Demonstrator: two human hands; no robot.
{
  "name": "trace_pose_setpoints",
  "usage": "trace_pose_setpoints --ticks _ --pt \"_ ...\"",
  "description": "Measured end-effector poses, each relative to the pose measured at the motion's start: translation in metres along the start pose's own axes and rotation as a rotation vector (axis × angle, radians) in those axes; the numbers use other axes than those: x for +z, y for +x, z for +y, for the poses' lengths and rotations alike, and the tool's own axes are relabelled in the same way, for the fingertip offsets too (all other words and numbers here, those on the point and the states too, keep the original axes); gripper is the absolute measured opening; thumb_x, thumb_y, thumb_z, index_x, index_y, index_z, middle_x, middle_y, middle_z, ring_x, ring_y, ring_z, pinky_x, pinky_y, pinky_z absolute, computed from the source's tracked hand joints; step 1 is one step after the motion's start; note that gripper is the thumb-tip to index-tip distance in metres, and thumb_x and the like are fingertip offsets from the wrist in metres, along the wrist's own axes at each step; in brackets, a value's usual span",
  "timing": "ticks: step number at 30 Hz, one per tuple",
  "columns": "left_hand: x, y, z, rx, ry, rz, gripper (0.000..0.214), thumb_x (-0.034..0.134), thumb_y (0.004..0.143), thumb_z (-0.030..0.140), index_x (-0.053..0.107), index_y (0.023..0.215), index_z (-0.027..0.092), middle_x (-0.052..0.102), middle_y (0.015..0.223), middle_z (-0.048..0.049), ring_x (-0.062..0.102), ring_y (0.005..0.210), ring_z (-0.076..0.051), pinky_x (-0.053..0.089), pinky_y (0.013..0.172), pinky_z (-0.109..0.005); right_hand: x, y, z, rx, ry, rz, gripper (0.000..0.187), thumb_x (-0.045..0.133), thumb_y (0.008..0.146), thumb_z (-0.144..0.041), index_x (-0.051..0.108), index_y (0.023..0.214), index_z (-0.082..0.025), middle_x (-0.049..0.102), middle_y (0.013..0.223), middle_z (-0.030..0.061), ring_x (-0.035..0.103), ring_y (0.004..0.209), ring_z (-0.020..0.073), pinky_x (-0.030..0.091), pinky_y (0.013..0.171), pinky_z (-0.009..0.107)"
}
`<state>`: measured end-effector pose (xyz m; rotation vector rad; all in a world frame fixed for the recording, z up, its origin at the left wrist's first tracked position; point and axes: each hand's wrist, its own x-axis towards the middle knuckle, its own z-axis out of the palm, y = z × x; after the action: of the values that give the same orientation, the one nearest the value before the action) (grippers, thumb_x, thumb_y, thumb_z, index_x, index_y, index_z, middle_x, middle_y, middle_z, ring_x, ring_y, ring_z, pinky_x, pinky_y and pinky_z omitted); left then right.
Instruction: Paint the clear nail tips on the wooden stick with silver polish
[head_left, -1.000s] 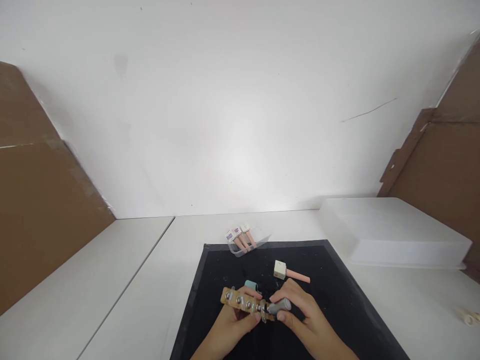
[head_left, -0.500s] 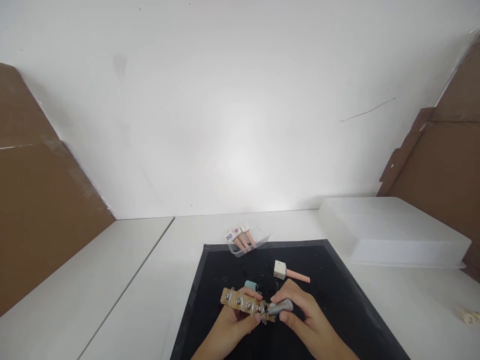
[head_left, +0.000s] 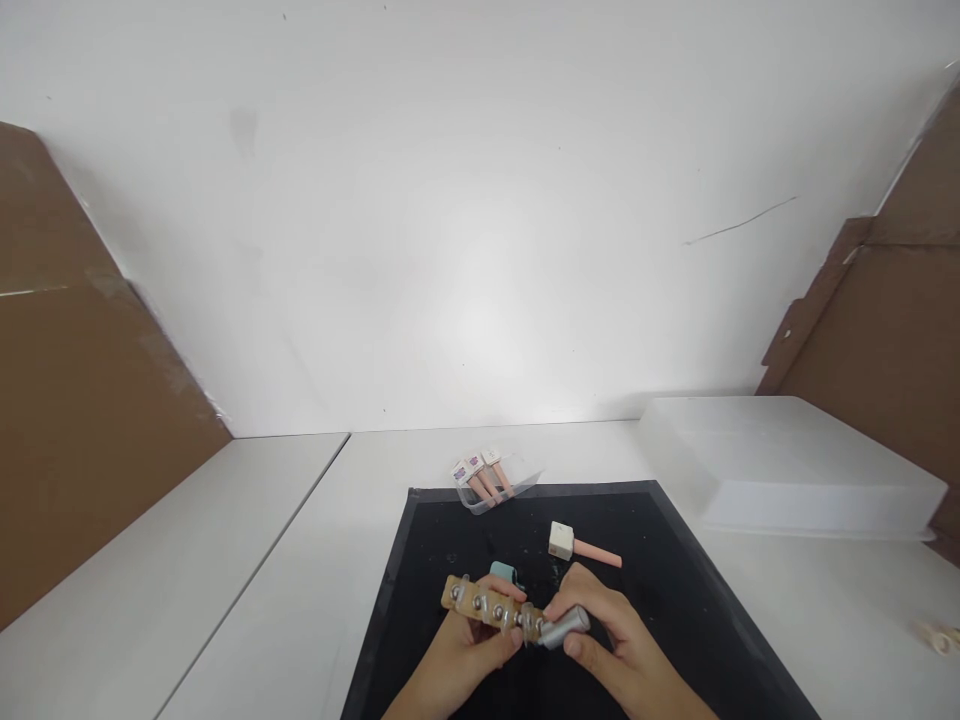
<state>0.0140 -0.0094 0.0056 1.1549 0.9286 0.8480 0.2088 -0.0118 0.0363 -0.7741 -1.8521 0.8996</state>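
Note:
My left hand [head_left: 469, 650] grips a narrow wooden strip [head_left: 474, 603], fingers and thumb closed about its edges. Several round metal studs with clear nail tips run along the strip. In my right hand [head_left: 611, 635], a short silver-grey cylinder [head_left: 566, 628] is pinched between thumb and fingers. Its far end meets the strip's right end, by the last clear nail tip [head_left: 531, 622]. Whether it touches the tip I cannot tell. Behind my left fingers a pale teal object [head_left: 504, 572] partly shows. Beyond my right hand lies a white nail polish bottle [head_left: 561, 540] with a long pink cap [head_left: 598, 553].
Both hands are over a black mat [head_left: 442, 540] on a white table [head_left: 300, 600]. At its far edge a clear tray [head_left: 531, 475] holds several similar pink-capped bottles. A white translucent box [head_left: 795, 470] stands at right. Brown cardboard panels [head_left: 90, 400] flank the white wall [head_left: 480, 220].
My right hand has shifted slightly right and down, and the silver-grey cylinder has tilted, its near end now lower. My left hand and the strip hold nearly still. The view moved a little.

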Motion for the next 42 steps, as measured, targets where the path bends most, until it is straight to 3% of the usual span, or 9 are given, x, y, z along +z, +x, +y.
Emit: trace_pose_setpoints --ticks 14,23,32,38,42 --pt "0.002 -0.004 0.002 -0.018 -0.012 -0.018 0.035 0.069 0.064 0.039 0.053 0.088 0.020 0.047 0.070 0.0040 0.042 0.064 -0.008 0.031 0.059 -0.022 0.004 -0.005 0.014 0.072 0.017 0.125 0.021 0.048 0.087 -0.041 0.061 0.091 -0.024 0.058 0.079 0.0034 0.056 0.071 0.0201 0.044 0.064 0.028" --pt "0.002 -0.002 0.003 -0.006 -0.017 -0.026 0.032 0.068 0.066 0.035 0.053 0.090 0.019 0.050 0.073 0.0030 0.044 0.066 -0.009 0.031 0.060 -0.022 0.003 -0.003 0.007 0.015 -0.022 0.049 0.027 0.046 0.086 -0.045 0.061 0.086 -0.023 0.056 0.069 0.0013 0.055 0.063 0.0179 0.043 0.060 0.027" --pt "0.002 -0.004 0.004 -0.019 -0.005 -0.041 0.033 0.068 0.066 0.037 0.052 0.088 0.020 0.048 0.072 0.0041 0.043 0.065 -0.008 0.032 0.061 -0.022 0.003 -0.003 0.017 0.076 -0.011 0.118 0.023 0.047 0.087 -0.041 0.062 0.091 -0.024 0.058 0.077 0.0037 0.056 0.070 0.0198 0.045 0.063 0.027" --pt "0.001 -0.001 0.001 0.016 -0.009 -0.063 0.035 0.068 0.065 0.038 0.051 0.089 0.020 0.048 0.073 0.0033 0.043 0.066 -0.009 0.031 0.063 -0.023 0.003 -0.003 0.011 -0.029 -0.006 0.118 0.031 0.049 0.083 -0.049 0.063 0.080 -0.021 0.052 0.064 0.0007 0.051 0.059 0.0169 0.041 0.054 0.026" --pt "0.003 -0.003 0.004 0.007 -0.001 -0.069 0.033 0.067 0.066 0.038 0.051 0.089 0.019 0.046 0.072 0.0035 0.042 0.066 -0.009 0.031 0.064 -0.024 0.003 0.001 0.008 -0.056 -0.036 0.091 0.028 0.052 0.083 -0.046 0.066 0.083 -0.022 0.054 0.063 0.0008 0.052 0.059 0.0172 0.041 0.055 0.026"
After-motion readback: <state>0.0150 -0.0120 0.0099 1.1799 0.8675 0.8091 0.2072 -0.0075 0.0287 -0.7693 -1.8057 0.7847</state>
